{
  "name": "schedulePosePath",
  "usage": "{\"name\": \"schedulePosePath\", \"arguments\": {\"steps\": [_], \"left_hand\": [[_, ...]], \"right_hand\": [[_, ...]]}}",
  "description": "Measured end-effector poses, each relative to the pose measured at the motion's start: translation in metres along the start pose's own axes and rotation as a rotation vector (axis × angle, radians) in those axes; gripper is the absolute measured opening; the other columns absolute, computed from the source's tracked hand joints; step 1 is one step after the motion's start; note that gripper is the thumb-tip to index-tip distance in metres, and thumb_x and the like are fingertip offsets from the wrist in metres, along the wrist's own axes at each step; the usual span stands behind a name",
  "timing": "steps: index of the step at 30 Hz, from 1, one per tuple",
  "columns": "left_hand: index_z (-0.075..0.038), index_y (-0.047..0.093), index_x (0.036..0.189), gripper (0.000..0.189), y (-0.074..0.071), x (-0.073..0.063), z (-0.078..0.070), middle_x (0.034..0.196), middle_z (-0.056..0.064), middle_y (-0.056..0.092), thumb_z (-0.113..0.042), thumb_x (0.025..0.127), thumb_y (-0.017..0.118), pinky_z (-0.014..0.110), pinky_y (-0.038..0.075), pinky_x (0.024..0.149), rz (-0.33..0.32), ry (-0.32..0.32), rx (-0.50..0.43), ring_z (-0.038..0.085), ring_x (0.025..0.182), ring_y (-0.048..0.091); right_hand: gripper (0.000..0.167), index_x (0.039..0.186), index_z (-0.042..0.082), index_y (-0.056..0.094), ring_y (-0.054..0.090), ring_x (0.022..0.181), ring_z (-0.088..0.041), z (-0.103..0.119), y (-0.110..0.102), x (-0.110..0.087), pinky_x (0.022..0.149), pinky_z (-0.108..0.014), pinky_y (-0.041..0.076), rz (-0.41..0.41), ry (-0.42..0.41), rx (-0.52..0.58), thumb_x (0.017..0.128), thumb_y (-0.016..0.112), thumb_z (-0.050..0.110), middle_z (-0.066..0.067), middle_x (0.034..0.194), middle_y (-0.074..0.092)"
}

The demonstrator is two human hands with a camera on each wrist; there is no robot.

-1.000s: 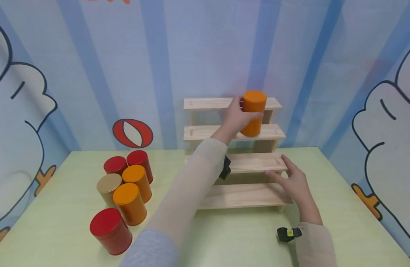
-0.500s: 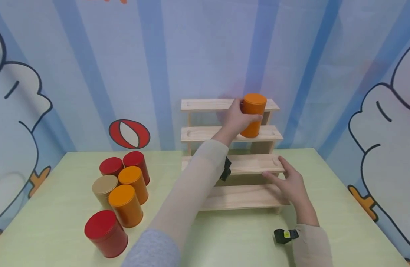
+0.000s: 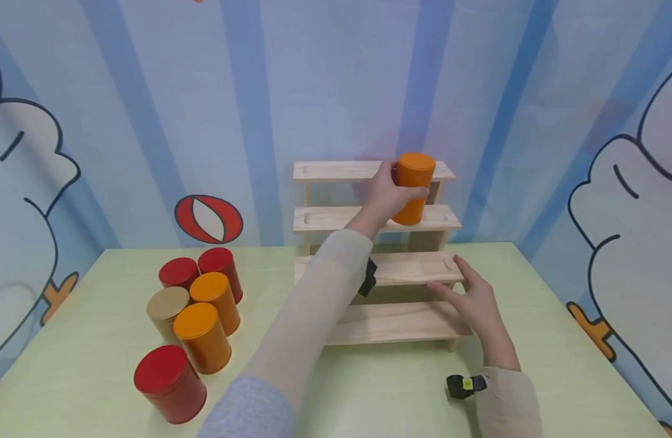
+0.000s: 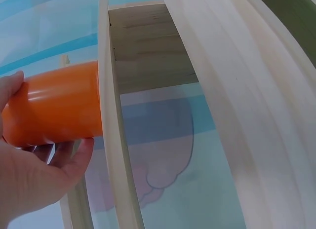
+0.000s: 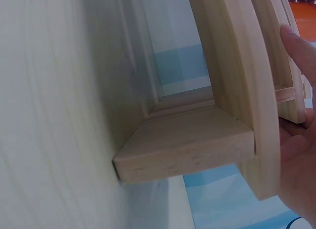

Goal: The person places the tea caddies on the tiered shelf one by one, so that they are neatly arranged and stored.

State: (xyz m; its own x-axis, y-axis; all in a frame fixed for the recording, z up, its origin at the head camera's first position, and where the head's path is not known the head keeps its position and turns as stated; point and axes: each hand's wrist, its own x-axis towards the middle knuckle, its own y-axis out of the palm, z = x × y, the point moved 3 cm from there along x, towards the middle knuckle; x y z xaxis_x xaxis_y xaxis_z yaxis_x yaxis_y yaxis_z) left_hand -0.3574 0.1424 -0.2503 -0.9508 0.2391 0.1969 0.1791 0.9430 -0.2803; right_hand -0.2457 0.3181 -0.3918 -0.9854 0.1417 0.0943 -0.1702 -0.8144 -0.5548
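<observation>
My left hand (image 3: 387,196) grips an orange canister (image 3: 414,182) around its side, thumb in front and fingers behind. The canister is upright at the right end of the second-highest step of a wooden stepped display shelf (image 3: 336,218). In the left wrist view, the base of the orange canister (image 4: 59,103) meets the board's surface. Lower down, my right hand (image 3: 475,298) holds the right end of the second-lowest step, its thumb at the front edge. The right wrist view has the thumb (image 5: 297,46) on the board and the other fingers partly hidden beyond it.
Left of the shelf, on the pale green table (image 3: 368,389), stand two more orange canisters (image 3: 202,337), a gold canister (image 3: 168,310) and several red canisters (image 3: 170,383). A printed blue cloth (image 3: 336,79) hangs close behind the shelf.
The head view has shifted slightly, so everything sits a little further left in it. Both hands and the orange canister keep their places on the shelf.
</observation>
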Motion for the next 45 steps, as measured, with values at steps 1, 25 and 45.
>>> {"name": "schedulePosePath", "arguments": {"steps": [1, 25, 45], "left_hand": [[-0.014, 0.040, 0.140, 0.069, 0.000, 0.000, 0.000, 0.133, 0.003, 0.053, -0.021, 0.082, 0.077, 0.042, 0.044, 0.103, 0.002, 0.002, 0.000, 0.021, 0.117, 0.054], [-0.028, 0.016, 0.153, 0.101, -0.075, -0.040, -0.065, 0.153, -0.002, 0.033, -0.029, 0.076, 0.081, 0.039, 0.045, 0.102, 0.071, -0.011, 0.160, 0.020, 0.129, 0.047], [-0.024, 0.021, 0.152, 0.092, -0.209, -0.145, -0.069, 0.149, -0.003, 0.039, -0.030, 0.080, 0.078, 0.046, 0.041, 0.105, -0.012, 0.046, 0.268, 0.019, 0.133, 0.042]], "right_hand": [[0.097, 0.156, 0.014, 0.013, 0.020, 0.143, -0.040, 0.000, 0.000, 0.000, 0.112, -0.057, 0.025, 0.001, -0.001, 0.001, 0.085, 0.069, 0.050, -0.019, 0.158, 0.020], [0.100, 0.156, 0.016, 0.008, 0.017, 0.144, -0.041, -0.001, -0.003, 0.006, 0.112, -0.059, 0.024, 0.030, 0.009, 0.000, 0.085, 0.067, 0.053, -0.019, 0.158, 0.016], [0.097, 0.156, 0.017, 0.007, 0.016, 0.143, -0.045, -0.006, -0.016, 0.005, 0.110, -0.061, 0.024, 0.018, 0.019, -0.019, 0.087, 0.065, 0.052, -0.023, 0.158, 0.013]]}}
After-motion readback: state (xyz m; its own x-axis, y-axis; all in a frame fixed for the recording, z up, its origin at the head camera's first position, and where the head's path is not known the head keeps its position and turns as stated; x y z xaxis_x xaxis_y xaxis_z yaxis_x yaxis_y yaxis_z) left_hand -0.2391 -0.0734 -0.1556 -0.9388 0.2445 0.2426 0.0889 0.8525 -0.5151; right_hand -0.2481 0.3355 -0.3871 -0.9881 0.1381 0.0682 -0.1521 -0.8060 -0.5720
